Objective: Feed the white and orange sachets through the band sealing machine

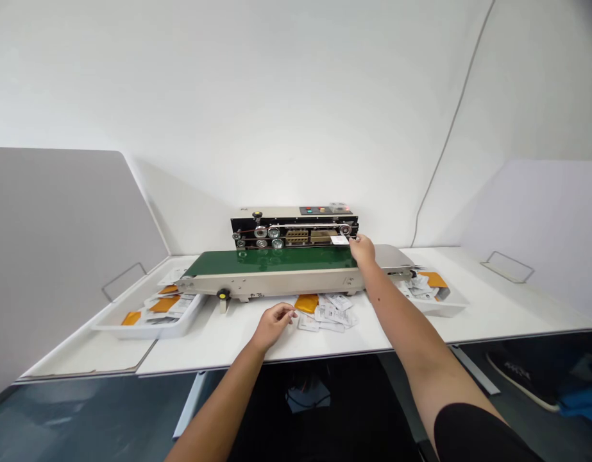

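My right hand (363,250) pinches a small white packet (339,240) at the right end of a sealing machine (296,234) with rollers and belts. The packet lies flat against the machine's front, above the green conveyor belt (276,260). Down by the table's front, my left hand (273,324) is half curled, fingers loosely bent, and no packet shows in it. Just right of its fingertips lies a loose pile of white printed packets (331,314) with an orange packet (306,303) among them.
At the left stands a white tray (175,328) of white and orange packets, below the conveyor's end. Another white bin (444,308) with similar packets is at the right. Grey panels (59,224) flank the table, and a cable (452,122) runs down the wall.
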The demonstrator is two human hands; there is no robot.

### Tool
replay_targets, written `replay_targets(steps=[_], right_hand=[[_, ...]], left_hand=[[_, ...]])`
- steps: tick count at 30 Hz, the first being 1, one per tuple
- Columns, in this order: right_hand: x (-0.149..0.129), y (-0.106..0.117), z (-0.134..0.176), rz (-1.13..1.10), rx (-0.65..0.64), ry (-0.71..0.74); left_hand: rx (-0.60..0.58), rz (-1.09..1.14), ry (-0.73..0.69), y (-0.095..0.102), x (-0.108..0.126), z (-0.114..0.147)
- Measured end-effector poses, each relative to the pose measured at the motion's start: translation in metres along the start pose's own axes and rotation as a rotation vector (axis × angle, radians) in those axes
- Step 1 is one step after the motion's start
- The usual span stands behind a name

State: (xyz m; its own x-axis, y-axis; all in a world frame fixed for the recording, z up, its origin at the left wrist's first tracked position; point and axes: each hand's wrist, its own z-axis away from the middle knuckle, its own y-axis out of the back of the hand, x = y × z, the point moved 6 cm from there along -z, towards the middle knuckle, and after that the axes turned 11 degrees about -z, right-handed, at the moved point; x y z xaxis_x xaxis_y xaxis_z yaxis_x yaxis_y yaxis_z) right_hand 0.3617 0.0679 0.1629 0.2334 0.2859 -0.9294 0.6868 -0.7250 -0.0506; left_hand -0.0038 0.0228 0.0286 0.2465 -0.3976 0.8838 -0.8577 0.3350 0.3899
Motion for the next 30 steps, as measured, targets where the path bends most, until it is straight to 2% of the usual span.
replay_targets(steps=[2, 3, 5, 7, 8, 9, 11, 14, 19, 23, 26, 30], right_hand=[[-0.018, 0.008, 0.034, 0.113, 0.063, 0.261], [-0.024, 0.007, 0.057, 0.168, 0.041, 0.394], [-0.021, -0.007, 0.110, 0.224, -0.189, 0.530], [0.001, -0.027, 0.164, 0.327, -0.500, 0.531], [0.016, -0.035, 0.189, 0.414, -0.614, 0.498], [0.031, -0.040, 0.210, 0.502, -0.691, 0.461], [0.056, -0.044, 0.238, 0.643, -0.745, 0.393], [0.071, -0.045, 0.255, 0.707, -0.735, 0.376], [0.063, -0.045, 0.254, 0.671, -0.717, 0.416], [0.058, -0.049, 0.256, 0.618, -0.751, 0.414], [0.055, -0.053, 0.258, 0.617, -0.774, 0.445], [0.054, -0.055, 0.260, 0.601, -0.806, 0.483]], left_hand=[[0.001, -0.018, -0.004, -0.001, 0.000, -0.001], [0.000, -0.025, -0.008, -0.001, 0.000, -0.001], [-0.002, -0.039, -0.023, -0.002, 0.000, -0.002], [-0.009, -0.053, -0.045, -0.004, 0.000, -0.002], [-0.012, -0.062, -0.053, -0.005, 0.001, -0.002], [-0.012, -0.070, -0.057, -0.005, 0.001, -0.002], [-0.013, -0.089, -0.060, -0.005, 0.000, -0.001], [-0.016, -0.115, -0.059, -0.004, 0.001, 0.000], [-0.026, -0.183, -0.097, -0.005, 0.007, 0.000], [-0.004, -0.369, -0.260, -0.008, 0.017, -0.001], [-0.061, -0.500, -0.382, -0.017, 0.019, 0.000], [-0.170, -0.611, -0.378, -0.028, 0.011, 0.001]])
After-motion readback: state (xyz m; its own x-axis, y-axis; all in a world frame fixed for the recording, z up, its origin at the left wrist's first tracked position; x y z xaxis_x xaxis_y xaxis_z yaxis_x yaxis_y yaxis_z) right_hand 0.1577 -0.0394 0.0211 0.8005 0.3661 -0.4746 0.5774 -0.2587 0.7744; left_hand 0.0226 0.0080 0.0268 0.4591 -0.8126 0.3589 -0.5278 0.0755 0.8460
